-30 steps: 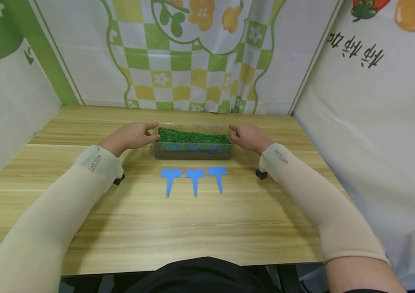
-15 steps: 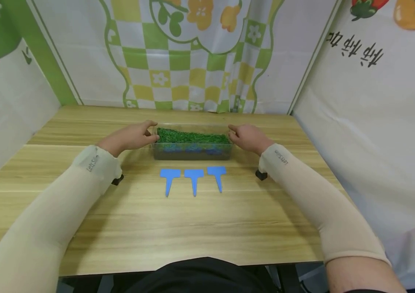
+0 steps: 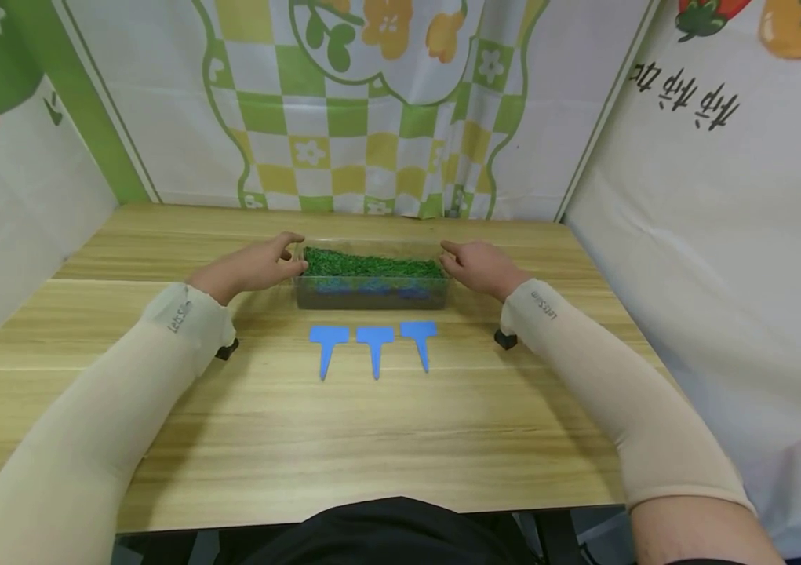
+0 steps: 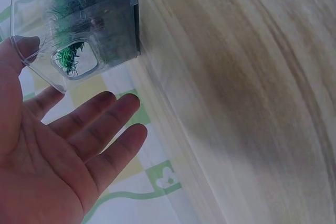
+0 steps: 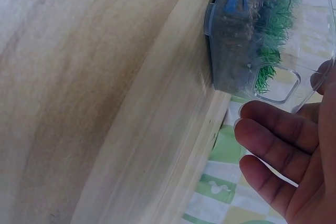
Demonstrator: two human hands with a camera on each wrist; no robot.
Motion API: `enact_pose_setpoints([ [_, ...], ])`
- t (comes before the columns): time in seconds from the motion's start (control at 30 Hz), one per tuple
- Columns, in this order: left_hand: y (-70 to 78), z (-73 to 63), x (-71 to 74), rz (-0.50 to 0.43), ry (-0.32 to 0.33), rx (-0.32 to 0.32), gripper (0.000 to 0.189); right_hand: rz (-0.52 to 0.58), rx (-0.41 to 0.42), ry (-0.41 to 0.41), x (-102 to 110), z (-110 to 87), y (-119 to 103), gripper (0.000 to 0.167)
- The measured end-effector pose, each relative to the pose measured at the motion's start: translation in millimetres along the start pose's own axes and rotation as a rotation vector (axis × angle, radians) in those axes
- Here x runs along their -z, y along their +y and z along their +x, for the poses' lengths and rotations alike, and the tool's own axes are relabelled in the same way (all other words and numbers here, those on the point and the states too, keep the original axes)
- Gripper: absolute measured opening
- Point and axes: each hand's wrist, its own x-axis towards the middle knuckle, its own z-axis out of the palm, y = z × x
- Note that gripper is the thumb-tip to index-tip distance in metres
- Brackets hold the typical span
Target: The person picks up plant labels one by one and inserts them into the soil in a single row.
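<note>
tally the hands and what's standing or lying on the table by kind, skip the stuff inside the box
Blue T-shaped tags: 3
Clear plastic box: 1
Hands (left hand, right hand): 2
Total: 6

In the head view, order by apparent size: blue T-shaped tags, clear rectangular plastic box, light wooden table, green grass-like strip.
1. Light wooden table
2. Clear rectangular plastic box
3. Green grass-like strip
4. Blue T-shaped tags; the three look alike.
</note>
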Motion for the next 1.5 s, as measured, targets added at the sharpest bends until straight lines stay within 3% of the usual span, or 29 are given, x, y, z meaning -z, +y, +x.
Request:
enact_pose_setpoints([
  [0.47, -5.1, 1.2, -6.1, -0.016, 0.017, -0.003, 0.071, -0.015, 0.022, 0.028, -0.6, 0.6, 0.4, 0.055],
  [0.83, -9.7, 2.5, -8.7, -0.027, -0.003, 0.014, 0.073, -0.072, 0.032, 0.117, 5.7, -1.3, -3.4, 0.057],
  [0.93, -10.8, 2.3, -9.1, -0.041, -0.01, 0.015, 0.073, -0.056, 0.069, 0.202, 14.0, -4.1, -8.7, 0.056],
  [1.1, -12.7, 1.7, -9.8, -0.036, -0.008, 0.021, 0.074, -0.031, 0.191, 0.309, 29.0, -8.0, -23.7, 0.036],
  [1.2, -12.7, 0.7, -10.5, -0.017, -0.005, 0.028, 0.074, -0.067, 0.261, 0.312, 32.6, -10.8, -32.5, 0.026],
  [1.33, -11.0, -0.9, -11.5, 0.005, -0.011, 0.035, 0.072, -0.133, 0.321, 0.288, 31.9, -16.2, -39.5, 0.026],
  [1.5, -9.0, -3.0, -12.8, 0.033, -0.033, 0.036, 0.071, -0.103, 0.355, 0.292, 34.7, -22.8, -43.8, 0.028],
])
